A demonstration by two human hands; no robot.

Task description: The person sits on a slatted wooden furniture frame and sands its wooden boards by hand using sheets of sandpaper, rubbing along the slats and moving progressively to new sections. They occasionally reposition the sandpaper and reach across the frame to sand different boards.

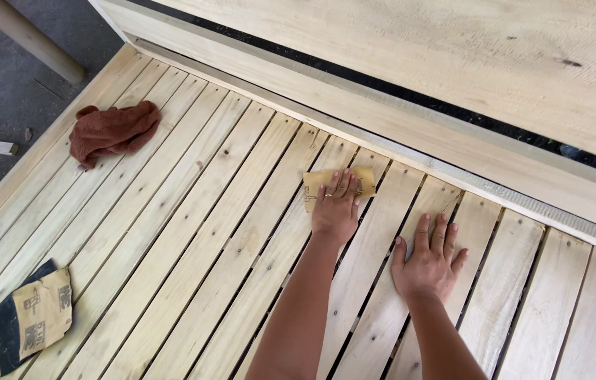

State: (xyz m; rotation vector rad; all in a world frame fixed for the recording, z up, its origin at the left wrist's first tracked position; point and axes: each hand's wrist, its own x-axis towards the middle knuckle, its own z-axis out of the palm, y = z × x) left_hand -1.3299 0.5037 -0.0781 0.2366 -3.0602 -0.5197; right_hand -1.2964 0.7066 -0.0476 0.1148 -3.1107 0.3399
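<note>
The sheet of sandpaper [338, 186] is a small, roughly rectangular piece, tan-yellow on its upward paper back, with dark printed marks across it. It lies flat on the pale wooden slats [192, 232], spanning the gap between two neighbouring boards, just below the long rail that runs along their upper ends. Its lower middle part is covered by fingers pressed flat on it; its left and right ends show.

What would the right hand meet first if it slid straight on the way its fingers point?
Probably the pale wooden rail across the slat ends: the right hand lies flat on a bare slat, with nothing between.
</note>
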